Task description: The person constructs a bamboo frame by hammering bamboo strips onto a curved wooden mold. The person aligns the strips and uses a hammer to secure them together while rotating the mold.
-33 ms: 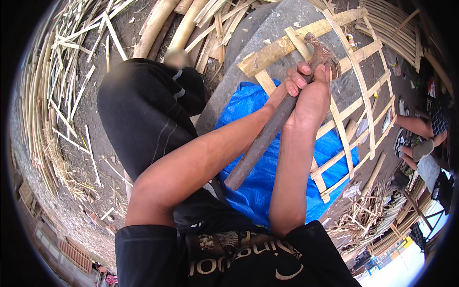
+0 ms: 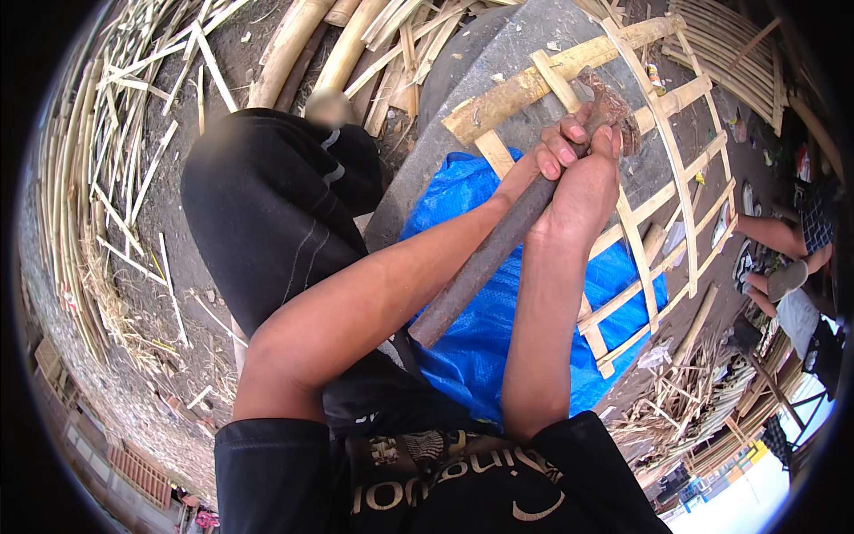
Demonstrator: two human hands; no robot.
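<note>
Both hands [image 2: 578,169] grip hammer [image 2: 498,249] unchanged, head on bamboo frame [image 2: 649,107].

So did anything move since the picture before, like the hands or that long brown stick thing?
Nothing visibly changed. Both hands, the left hand and right hand, grip the long rusty-brown metal-headed hammer just as before, its head against the pale bamboo lattice frame that lies over the crumpled blue plastic sheet.
</note>
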